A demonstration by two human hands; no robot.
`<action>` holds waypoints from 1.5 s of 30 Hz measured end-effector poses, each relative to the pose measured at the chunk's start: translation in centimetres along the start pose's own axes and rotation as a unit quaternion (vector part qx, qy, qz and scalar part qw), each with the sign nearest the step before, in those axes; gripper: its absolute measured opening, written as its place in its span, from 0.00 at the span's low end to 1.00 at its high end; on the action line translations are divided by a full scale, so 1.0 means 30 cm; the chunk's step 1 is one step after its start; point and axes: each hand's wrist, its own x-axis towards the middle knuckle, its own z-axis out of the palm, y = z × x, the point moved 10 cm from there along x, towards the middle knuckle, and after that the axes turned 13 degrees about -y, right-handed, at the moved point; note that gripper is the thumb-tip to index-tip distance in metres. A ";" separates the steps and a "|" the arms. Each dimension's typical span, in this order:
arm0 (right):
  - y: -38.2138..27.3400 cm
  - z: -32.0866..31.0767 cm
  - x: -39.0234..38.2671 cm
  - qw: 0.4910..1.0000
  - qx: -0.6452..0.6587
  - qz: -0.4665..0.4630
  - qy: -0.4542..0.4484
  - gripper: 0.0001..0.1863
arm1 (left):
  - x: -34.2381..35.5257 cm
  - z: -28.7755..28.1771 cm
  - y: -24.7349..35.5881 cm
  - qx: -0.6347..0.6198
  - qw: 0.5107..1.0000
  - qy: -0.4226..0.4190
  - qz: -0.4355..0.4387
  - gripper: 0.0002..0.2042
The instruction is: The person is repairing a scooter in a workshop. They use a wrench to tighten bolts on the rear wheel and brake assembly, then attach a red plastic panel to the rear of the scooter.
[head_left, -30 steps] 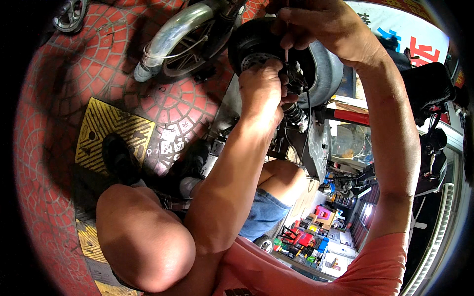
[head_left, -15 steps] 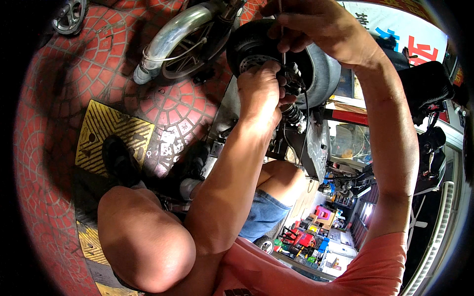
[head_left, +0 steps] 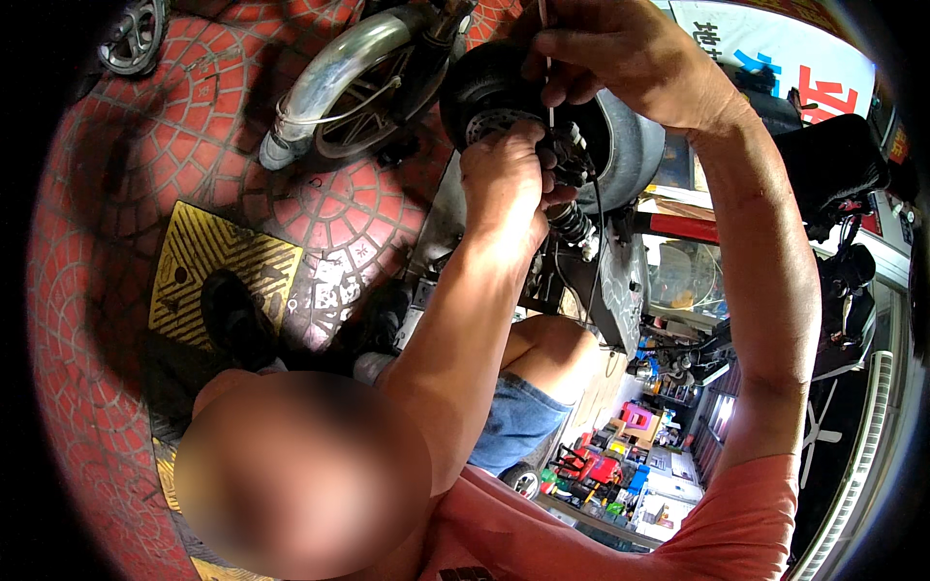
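Right hand point(head_left: 630, 63) at top of frame, grip closed, pinching a thin metal rod-like tool point(head_left: 548, 73) that runs straight down from the fingers. Tool tip sits right at the knuckles of the left hand point(head_left: 504, 189), just below the right.

Left hand curled shut against the hub side of a small black scooter wheel point(head_left: 620, 136); what exactly it clamps is hidden under the fingers. Tyre sits directly behind both hands, touching the left.

Just right of and below the left grip: a black coil spring point(head_left: 572, 225) and a thin black cable point(head_left: 598, 208) dropping from the hub.

Well left of the hands: a curved silver fender point(head_left: 334, 73) over another wheel, on red brick paving point(head_left: 116, 194). Lower left: yellow ribbed floor plate point(head_left: 218, 266) with a black shoe point(head_left: 232, 320) on it.
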 end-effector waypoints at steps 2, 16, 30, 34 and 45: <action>-0.009 -0.003 -0.003 0.994 -0.110 -0.013 0.011 0.09 | -0.003 0.003 -0.009 -0.004 1.000 0.002 -0.005 0.03; -0.003 0.004 -0.010 1.000 -0.024 -0.003 0.012 0.11 | 0.001 0.000 -0.004 -0.010 1.000 -0.008 -0.011 0.03; -0.018 0.014 -0.025 0.994 0.038 -0.097 0.044 0.18 | -0.012 0.012 0.017 0.028 0.999 0.021 -0.011 0.03; -0.027 0.028 0.001 0.976 0.217 0.024 -0.017 0.25 | 0.002 -0.003 0.033 0.018 0.999 0.025 0.023 0.03; 0.024 -0.017 0.096 0.950 0.292 -0.039 -0.108 0.25 | 0.000 -0.008 -0.018 0.000 0.999 0.018 -0.030 0.04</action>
